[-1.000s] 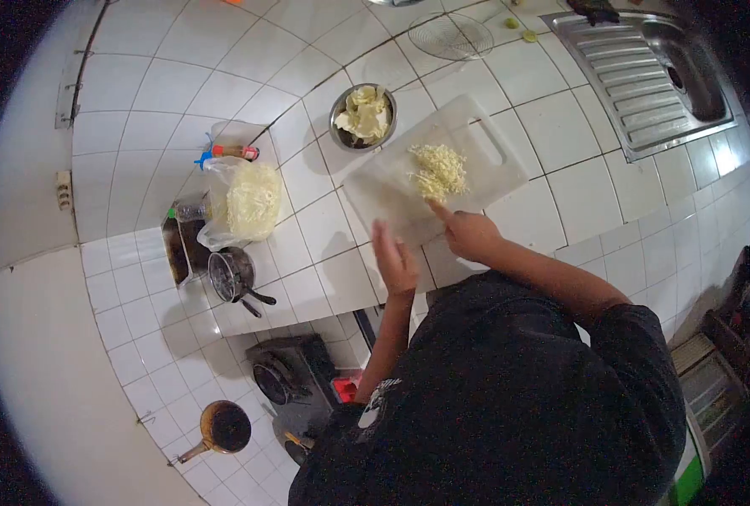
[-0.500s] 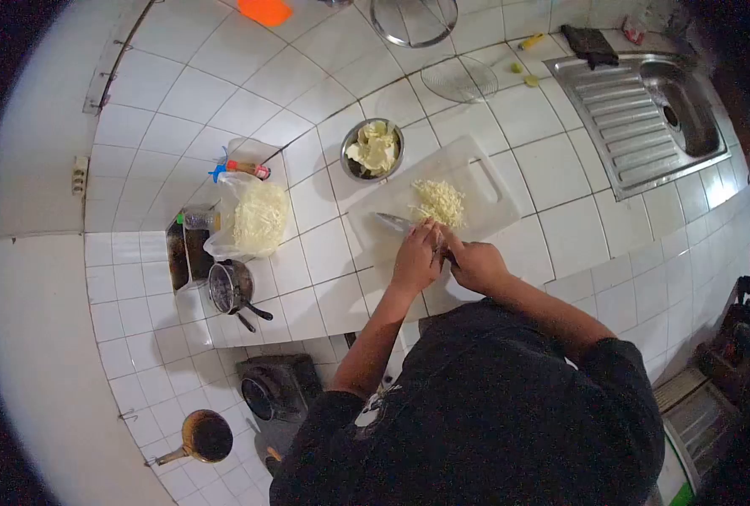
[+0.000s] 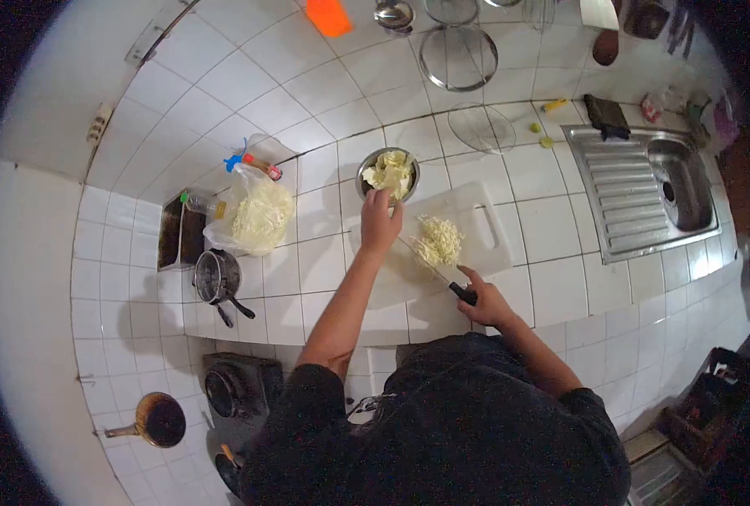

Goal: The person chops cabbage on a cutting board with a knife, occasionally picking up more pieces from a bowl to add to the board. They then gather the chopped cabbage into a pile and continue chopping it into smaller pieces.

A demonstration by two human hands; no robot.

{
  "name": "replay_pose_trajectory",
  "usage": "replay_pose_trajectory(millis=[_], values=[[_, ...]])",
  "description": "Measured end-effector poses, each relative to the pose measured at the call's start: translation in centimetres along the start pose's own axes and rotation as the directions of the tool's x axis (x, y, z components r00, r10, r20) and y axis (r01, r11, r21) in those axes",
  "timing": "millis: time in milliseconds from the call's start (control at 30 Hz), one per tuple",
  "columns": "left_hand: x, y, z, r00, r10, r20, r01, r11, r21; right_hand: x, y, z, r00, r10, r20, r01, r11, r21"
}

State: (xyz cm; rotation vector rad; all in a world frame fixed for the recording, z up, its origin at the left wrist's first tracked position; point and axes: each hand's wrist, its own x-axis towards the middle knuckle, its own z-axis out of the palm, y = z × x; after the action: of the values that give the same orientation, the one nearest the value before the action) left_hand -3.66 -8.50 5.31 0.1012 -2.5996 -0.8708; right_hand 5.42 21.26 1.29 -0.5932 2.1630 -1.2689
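Note:
My right hand is wrapped round the black handle of a knife, whose blade lies along the near side of a pile of chopped pale cabbage. The pile sits on a white cutting board. My left hand reaches over the near edge of a metal bowl at the board's far left corner. Large pale leaves fill the bowl. The left fingers are bent down at the leaves, and their tips are partly hidden, so a grip cannot be made out.
Left on the counter are a plastic bag of shredded cabbage, a bottle and a dark pot. A wire rack lies behind the board. At right is a steel sink, with a dark cloth behind it.
My left hand has left the knife and moved up and left to the bowl. My right hand has shifted right with the knife, baring its blade. The camera view has tilted up.

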Motion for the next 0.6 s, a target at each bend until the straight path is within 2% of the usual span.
replay_pose_trajectory(millis=[33, 67, 133, 167, 200, 267, 400, 433, 467, 500, 533, 567, 600], values=[[0.8, -1.5, 0.2, 0.995, 0.094, 0.039, -0.098, 0.989, 0.113, 0.0, 0.3, 0.0, 1.000, -0.025, -0.010, 0.025, 0.999, 0.020], [1.5, -2.0, 0.1, 0.996, 0.091, 0.022, -0.093, 0.990, 0.109, -0.1, 0.4, 0.1, 0.999, -0.032, -0.006, 0.032, 0.999, 0.004], [2.9, -2.5, 0.1, 0.974, 0.206, 0.091, -0.225, 0.908, 0.354, 0.0, 0.5, -0.1, 1.000, -0.012, 0.002, 0.012, 0.995, 0.094], [3.6, -2.7, 0.0, 0.976, 0.101, 0.195, -0.170, 0.911, 0.377, 0.1, 0.8, -0.4, 0.999, -0.018, 0.048, 0.013, 0.994, 0.111], [4.2, -2.4, -0.2, 0.981, 0.099, 0.168, -0.156, 0.916, 0.370, 0.1, 1.0, -0.5, 0.998, -0.027, 0.053, 0.023, 0.996, 0.084], [5.1, -1.8, -1.0, 0.950, 0.132, 0.282, -0.262, 0.827, 0.498, 0.2, 1.0, -0.3, 1.000, -0.018, 0.020, 0.016, 0.996, 0.092], [6.6, -2.7, -0.8, 0.954, 0.185, 0.234, -0.278, 0.838, 0.470, 0.3, 1.5, 0.2, 0.995, -0.079, -0.066, 0.087, 0.989, 0.118], [6.7, -3.0, -0.9, 0.951, 0.269, 0.153, -0.309, 0.840, 0.446, 0.4, 1.6, 0.4, 0.993, -0.088, -0.080, 0.101, 0.979, 0.180], [6.9, -3.2, -1.0, 0.935, 0.348, 0.067, -0.342, 0.837, 0.428, 0.4, 1.7, 0.4, 0.993, -0.098, -0.069, 0.108, 0.982, 0.153], [7.2, -2.8, -1.5, 0.940, 0.338, 0.038, -0.322, 0.845, 0.427, 0.4, 1.5, 0.3, 0.996, -0.070, -0.063, 0.078, 0.988, 0.137], [7.6, -2.2, -2.4, 0.982, 0.130, 0.133, -0.157, 0.963, 0.218, 0.4, 1.1, 0.2, 0.997, -0.042, -0.058, 0.048, 0.992, 0.120], [7.9, -1.6, -3.1, 0.963, -0.050, 0.266, 0.049, 0.999, 0.013, 0.3, 0.8, 0.1, 0.991, -0.108, -0.079, 0.118, 0.985, 0.125], [7.9, -2.2, -2.9, 0.969, -0.057, 0.241, 0.059, 0.998, -0.001, 0.4, 1.0, 0.2, 0.991, -0.119, -0.065, 0.125, 0.987, 0.098]])
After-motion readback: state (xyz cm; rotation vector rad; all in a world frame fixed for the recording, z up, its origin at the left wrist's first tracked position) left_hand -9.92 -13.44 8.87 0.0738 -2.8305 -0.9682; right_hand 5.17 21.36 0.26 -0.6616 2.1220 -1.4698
